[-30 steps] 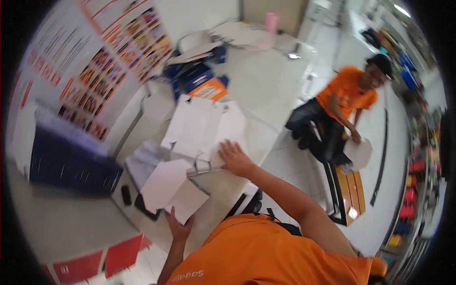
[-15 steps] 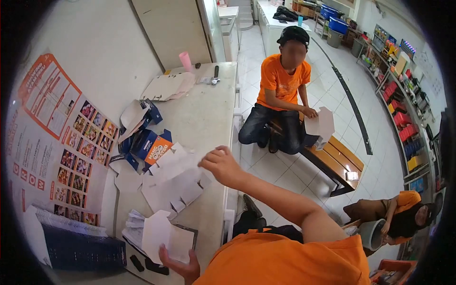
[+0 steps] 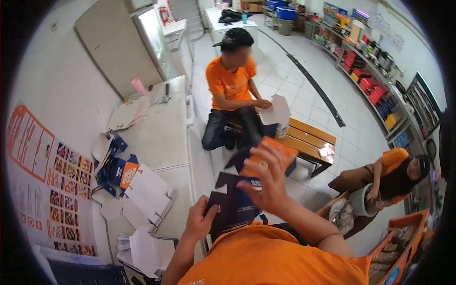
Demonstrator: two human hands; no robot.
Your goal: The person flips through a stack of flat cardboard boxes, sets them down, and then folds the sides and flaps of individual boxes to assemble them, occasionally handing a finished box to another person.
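Note:
In front of my body is a dark blue and orange folding carton [image 3: 233,202], partly opened out, with its printed side facing me. My left hand [image 3: 198,219] pinches its near left flap between thumb and fingers. Spread fingers of my right hand [image 3: 267,178] lie over the orange part, the thumb reaching across the blue panel. On the table to the left, white carton blanks [image 3: 148,194] lie stacked, inner side up. Another white-sided carton piece [image 3: 145,251] rests nearer to me, beside my left forearm.
Crumpled blue and orange cartons [image 3: 115,167] sit against the wall on the white table [image 3: 164,147]. Across from me a person [image 3: 232,90] sits on a wooden bench [image 3: 304,137], holding a carton [image 3: 276,114]. At right, another person [image 3: 394,166] handles a grey bucket [image 3: 363,202].
A blue and orange carton is now in front of me, off the table, with both hands at it. My right hand has come away from the stack; my left has risen. The view has shifted right.

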